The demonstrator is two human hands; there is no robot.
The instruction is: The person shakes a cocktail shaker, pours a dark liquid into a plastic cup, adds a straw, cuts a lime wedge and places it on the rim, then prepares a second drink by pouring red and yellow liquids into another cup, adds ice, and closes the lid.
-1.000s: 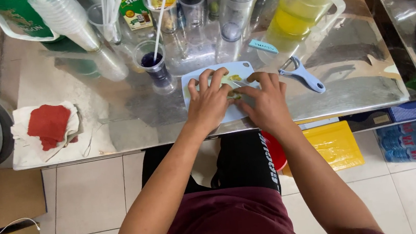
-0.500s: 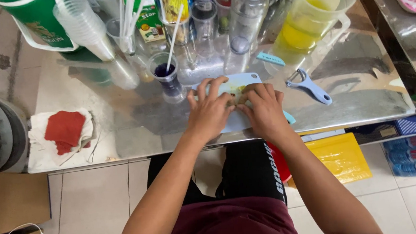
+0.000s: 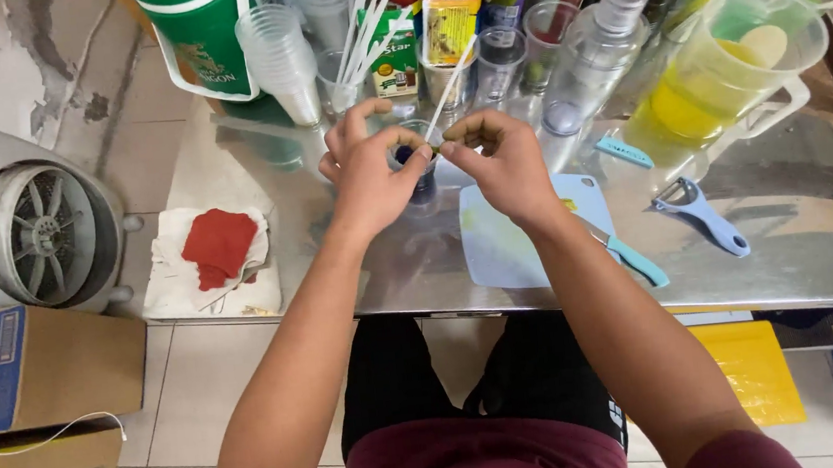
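Overhead, fig. shows steel counter, reflective, running L to R above a tiled floor. Floor L: grey fan unit and cardboard boxes; yellow bin under counter R. Back of counter is crowded w/ a green jug, stacked clear cups, bottles, straws and a pitcher of yellow liquid, so no free room behind the hands. Open counter lies only along the near edge, L of the pale blue cutting board. White cloth w/ red rag sits near L edge. Knife w/ teal handle rests at the board's R side; blue peeler lies apart, further R. Left hand and right hand meet over a small cup of dark liquid, fingertips pinched on a small greenish piece, too small to identify. Cup stands just behind the board, a white straw rising from it.
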